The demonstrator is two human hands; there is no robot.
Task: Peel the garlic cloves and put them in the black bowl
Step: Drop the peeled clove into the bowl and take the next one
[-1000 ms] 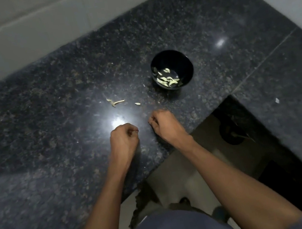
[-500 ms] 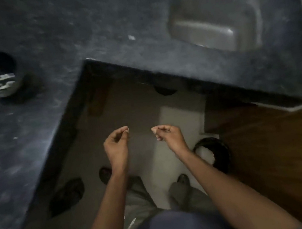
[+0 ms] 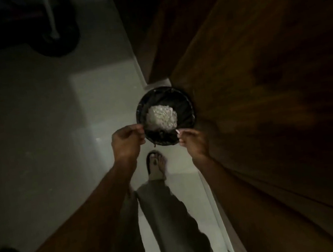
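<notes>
My left hand hovers at the left rim of a black-lined waste bin on the floor. Its fingers are curled with the tips pinched together, and nothing shows between them. At the bin's near right rim, my right hand pinches a small pale scrap of garlic peel between thumb and fingertip. A heap of white scraps lies inside the bin. The black bowl and the garlic cloves are out of view.
A dark wooden cabinet front fills the right side, touching the bin. The pale tiled floor stretches left. My sandalled foot stands just below the bin. Dark shapes sit at the top left.
The view has swung from the granite counter and bowl down to the floor. Both hands moved away from the counter and now hang over the waste bin, still pinched.
</notes>
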